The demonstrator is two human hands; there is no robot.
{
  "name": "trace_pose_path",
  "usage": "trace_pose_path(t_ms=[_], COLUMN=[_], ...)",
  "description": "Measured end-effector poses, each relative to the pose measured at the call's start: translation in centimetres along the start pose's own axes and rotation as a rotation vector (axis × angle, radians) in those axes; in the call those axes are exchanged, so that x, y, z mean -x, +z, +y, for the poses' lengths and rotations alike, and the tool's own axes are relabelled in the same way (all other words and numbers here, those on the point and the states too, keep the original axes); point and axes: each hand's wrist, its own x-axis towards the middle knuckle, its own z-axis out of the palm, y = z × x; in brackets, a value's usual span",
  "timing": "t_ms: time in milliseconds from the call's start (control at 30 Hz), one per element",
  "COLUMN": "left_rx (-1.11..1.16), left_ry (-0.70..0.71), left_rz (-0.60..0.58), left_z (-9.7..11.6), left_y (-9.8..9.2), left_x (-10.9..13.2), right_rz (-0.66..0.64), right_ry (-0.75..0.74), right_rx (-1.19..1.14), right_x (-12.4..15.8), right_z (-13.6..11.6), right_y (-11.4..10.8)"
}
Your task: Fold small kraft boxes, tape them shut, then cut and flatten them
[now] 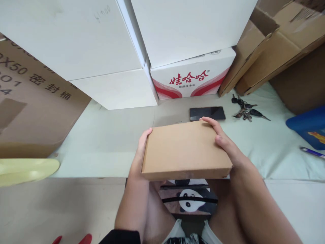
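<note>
Pale-green sheeting (pixel 106 142) covers the work surface across the middle of the head view, hemmed in by stacked packaging. Plain white boxes (pixel 76 44) fill the upper left and top centre, all shut. Under the central one sits a white carton (pixel 190 79) printed with red characters and red swooshes, also shut. At the upper right lean brown cartons (pixel 274 44) with loose flaps; what they hold cannot be seen. A large brown carton (pixel 33 98) with dark lettering lies at the left edge. A blue container (pixel 309 127) shows at the right edge, its contents unclear.

A flat brown cardboard box (pixel 185 150) is at frame centre, closed, held level above the near edge of the surface. The left hand (pixel 139 152) presses against its left side, fingertips reaching the far left corner. The right hand (pixel 225 140) grips the right side, fingers curled over the far right corner. Both forearms rise from the bottom of the frame and converge on the box, which is clasped between the two hands.

Just beyond the box lies a dark phone (pixel 207 113), with a bunch of keys (pixel 245 111) to its right. A purple pen (pixel 312 152) lies near the blue container. A panda-print item (pixel 189 200) shows between the forearms at bottom centre.
</note>
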Motion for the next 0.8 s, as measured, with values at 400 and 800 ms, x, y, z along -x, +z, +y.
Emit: trace_pose_path(t_ms=[400, 800], left_rx=[0.138, 0.048], left_ry=[0.038, 0.130], left_rz=[0.071, 0.220], left_z=[-0.3, -1.7], left_y=[0.7, -0.7], left_x=[-2.3, -5.2], right_rz=[0.158, 0.626], right_ry=[0.285, -0.210], right_rx=[-0.171, -0.140], right_x=[-1.4, -1.8], right_z=[0.9, 1.4], right_y=[0.8, 1.5])
